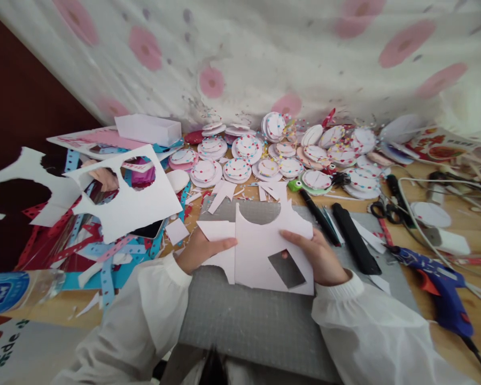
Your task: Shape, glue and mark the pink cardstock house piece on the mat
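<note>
Both my hands hold white card with shapes cut out of it over a grey cutting mat (240,321). My left hand (202,248) grips a smaller white card piece (216,230) at the left, its thumb pressed on top by the seam. With my right hand (318,254) I pinch the right side of the larger white card sheet (252,262), thumb on its face. That sheet has a curved notch in its upper edge and a slanted four-sided hole near the middle. Whether the two pieces are joined or only overlap, I cannot tell.
Several round layered paper pieces (236,170) with coloured dots line the back. Cut card sheets (132,214) and paper strips are heaped left, near a plastic bottle (12,291). Right of the mat lie a black cutter (355,238), scissors (387,210) and a blue glue gun (436,289).
</note>
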`<state>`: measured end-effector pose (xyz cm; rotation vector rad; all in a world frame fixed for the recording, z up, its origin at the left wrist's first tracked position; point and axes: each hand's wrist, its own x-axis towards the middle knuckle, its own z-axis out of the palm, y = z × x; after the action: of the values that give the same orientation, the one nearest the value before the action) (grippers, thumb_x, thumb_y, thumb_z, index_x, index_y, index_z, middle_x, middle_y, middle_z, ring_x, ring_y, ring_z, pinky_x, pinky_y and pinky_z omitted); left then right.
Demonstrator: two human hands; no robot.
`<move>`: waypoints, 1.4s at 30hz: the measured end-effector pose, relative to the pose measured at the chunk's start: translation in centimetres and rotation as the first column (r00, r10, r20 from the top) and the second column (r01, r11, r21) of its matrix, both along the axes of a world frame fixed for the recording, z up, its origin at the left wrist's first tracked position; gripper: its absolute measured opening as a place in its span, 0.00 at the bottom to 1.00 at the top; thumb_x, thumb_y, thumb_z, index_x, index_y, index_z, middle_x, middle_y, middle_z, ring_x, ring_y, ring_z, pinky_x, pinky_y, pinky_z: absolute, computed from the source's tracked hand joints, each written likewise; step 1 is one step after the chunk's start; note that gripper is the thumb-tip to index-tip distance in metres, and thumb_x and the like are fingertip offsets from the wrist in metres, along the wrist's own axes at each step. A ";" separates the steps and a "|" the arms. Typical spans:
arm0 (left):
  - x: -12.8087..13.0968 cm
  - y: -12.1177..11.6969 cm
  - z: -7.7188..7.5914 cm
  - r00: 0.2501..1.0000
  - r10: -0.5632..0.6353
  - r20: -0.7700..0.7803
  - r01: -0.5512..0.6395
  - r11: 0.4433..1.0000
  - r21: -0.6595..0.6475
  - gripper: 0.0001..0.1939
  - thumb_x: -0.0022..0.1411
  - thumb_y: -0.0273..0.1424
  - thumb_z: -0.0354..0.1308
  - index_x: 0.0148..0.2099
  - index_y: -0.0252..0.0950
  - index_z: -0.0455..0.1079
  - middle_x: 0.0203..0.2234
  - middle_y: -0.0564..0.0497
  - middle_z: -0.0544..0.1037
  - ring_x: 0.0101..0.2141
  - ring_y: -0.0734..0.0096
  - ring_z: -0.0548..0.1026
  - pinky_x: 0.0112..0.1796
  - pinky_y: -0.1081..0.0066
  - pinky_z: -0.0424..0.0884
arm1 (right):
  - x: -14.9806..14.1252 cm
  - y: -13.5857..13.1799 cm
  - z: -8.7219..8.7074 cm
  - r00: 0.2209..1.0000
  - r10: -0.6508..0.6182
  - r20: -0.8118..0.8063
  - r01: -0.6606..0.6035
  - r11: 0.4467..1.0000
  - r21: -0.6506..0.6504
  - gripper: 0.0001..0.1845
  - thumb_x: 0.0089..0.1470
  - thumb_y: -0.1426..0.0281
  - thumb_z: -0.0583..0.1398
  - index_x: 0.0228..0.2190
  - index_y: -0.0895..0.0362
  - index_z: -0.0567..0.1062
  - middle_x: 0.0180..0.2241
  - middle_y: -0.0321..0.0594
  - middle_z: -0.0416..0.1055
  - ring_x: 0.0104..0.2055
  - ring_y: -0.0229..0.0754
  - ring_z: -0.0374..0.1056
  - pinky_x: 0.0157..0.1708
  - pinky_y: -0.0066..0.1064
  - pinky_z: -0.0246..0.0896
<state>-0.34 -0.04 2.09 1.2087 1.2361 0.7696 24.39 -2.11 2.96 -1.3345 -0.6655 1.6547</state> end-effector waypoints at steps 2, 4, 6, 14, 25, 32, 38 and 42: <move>0.0 0.0 0.0 1.000 0.006 0.009 -0.006 1.000 -0.019 0.24 0.48 0.38 0.70 0.46 0.34 0.73 0.46 0.43 0.79 0.47 0.54 0.77 0.49 0.57 0.72 | 0.0 0.0 0.0 1.000 0.013 0.000 -0.013 1.000 0.003 0.18 0.38 0.61 0.72 0.28 0.56 0.74 0.20 0.35 0.72 0.19 0.38 0.64 0.18 0.30 0.59; -0.1 -0.1 0.1 1.000 0.008 0.023 -0.007 0.999 -0.041 0.24 0.47 0.38 0.70 0.46 0.33 0.73 0.45 0.43 0.80 0.47 0.53 0.76 0.49 0.55 0.72 | 0.0 0.0 0.0 1.000 0.014 0.000 -0.014 1.000 -0.005 0.18 0.38 0.61 0.72 0.28 0.56 0.74 0.21 0.36 0.73 0.20 0.39 0.65 0.18 0.30 0.59; -0.1 0.0 0.2 0.999 0.013 0.037 -0.011 0.999 -0.051 0.24 0.46 0.38 0.71 0.45 0.32 0.73 0.43 0.42 0.81 0.48 0.52 0.76 0.50 0.54 0.71 | 0.0 0.0 0.0 1.000 0.006 -0.009 -0.006 1.000 -0.021 0.19 0.37 0.61 0.72 0.29 0.56 0.74 0.22 0.36 0.74 0.19 0.38 0.65 0.17 0.30 0.59; -0.3 0.1 0.9 0.997 -0.061 -0.043 0.059 0.997 -0.049 0.21 0.47 0.40 0.70 0.42 0.34 0.75 0.41 0.43 0.81 0.52 0.50 0.73 0.54 0.50 0.66 | 0.0 0.0 0.0 0.998 0.011 -0.056 -0.014 0.998 -0.053 0.18 0.37 0.62 0.72 0.29 0.56 0.74 0.19 0.34 0.72 0.19 0.37 0.64 0.18 0.29 0.59; -0.4 0.2 0.6 0.991 -0.094 -0.097 0.100 0.994 0.052 0.21 0.47 0.42 0.69 0.41 0.35 0.76 0.42 0.42 0.81 0.53 0.50 0.72 0.58 0.50 0.63 | -0.3 -0.1 -0.5 0.999 -0.009 -0.049 0.006 0.999 -0.049 0.18 0.36 0.63 0.72 0.30 0.56 0.74 0.22 0.36 0.74 0.20 0.40 0.67 0.18 0.31 0.63; -0.3 0.1 0.5 0.993 -0.075 -0.092 0.077 0.997 0.029 0.23 0.47 0.42 0.70 0.42 0.33 0.75 0.47 0.40 0.79 0.51 0.51 0.74 0.56 0.50 0.65 | -0.5 -0.2 -0.3 0.998 0.001 -0.057 -0.003 0.999 -0.039 0.17 0.37 0.63 0.72 0.29 0.55 0.74 0.18 0.34 0.72 0.19 0.40 0.66 0.18 0.31 0.63; -0.5 0.1 0.1 0.990 -0.093 -0.106 0.098 0.994 0.043 0.23 0.48 0.42 0.69 0.43 0.33 0.74 0.45 0.40 0.79 0.52 0.51 0.73 0.56 0.51 0.65 | -0.5 -0.2 -0.4 0.996 -0.016 -0.086 0.010 0.998 -0.066 0.18 0.37 0.63 0.72 0.31 0.56 0.75 0.20 0.36 0.74 0.19 0.39 0.67 0.19 0.30 0.63; -0.5 0.1 0.0 0.988 -0.081 -0.130 0.087 0.995 0.040 0.23 0.47 0.42 0.69 0.42 0.34 0.73 0.45 0.41 0.79 0.51 0.51 0.73 0.55 0.51 0.65 | -0.5 -0.3 -0.7 0.997 -0.022 -0.077 0.015 0.996 -0.091 0.19 0.37 0.63 0.72 0.31 0.57 0.75 0.20 0.37 0.75 0.20 0.41 0.68 0.21 0.31 0.64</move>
<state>-0.88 0.06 2.13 1.3570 1.2693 0.6697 23.88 -2.40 2.28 -1.3288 -0.5361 1.7305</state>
